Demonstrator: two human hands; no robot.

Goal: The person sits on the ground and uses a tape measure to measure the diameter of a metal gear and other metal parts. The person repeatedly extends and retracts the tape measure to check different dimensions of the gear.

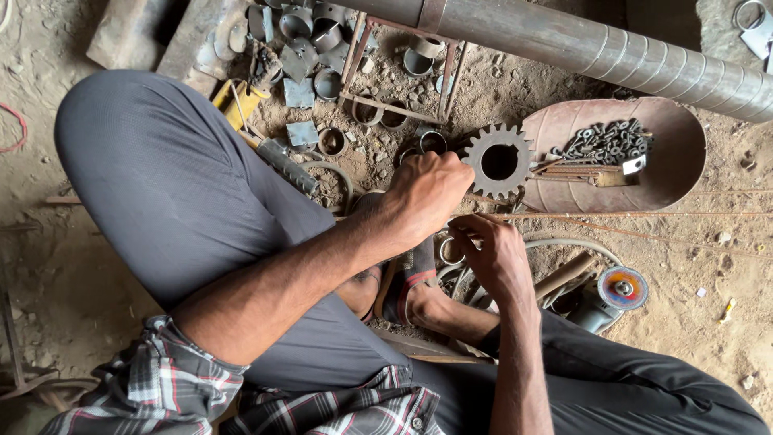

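The left hand [427, 192] is closed in a fist around a thin rod [612, 214] that runs across the dirt floor [700, 306], just beside a rusty gear [499, 161]. The right hand [491, 254] pinches something small below it; what, I cannot tell. An angle grinder [612, 294] lies near the right hand.

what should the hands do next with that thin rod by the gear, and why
Probably steady the thin rod before working it further. The left hand is fisted at its end beside the toothed gear, while the right hand sits just below, not clearly gripping it. The rod runs long and unsupported across the dirt.
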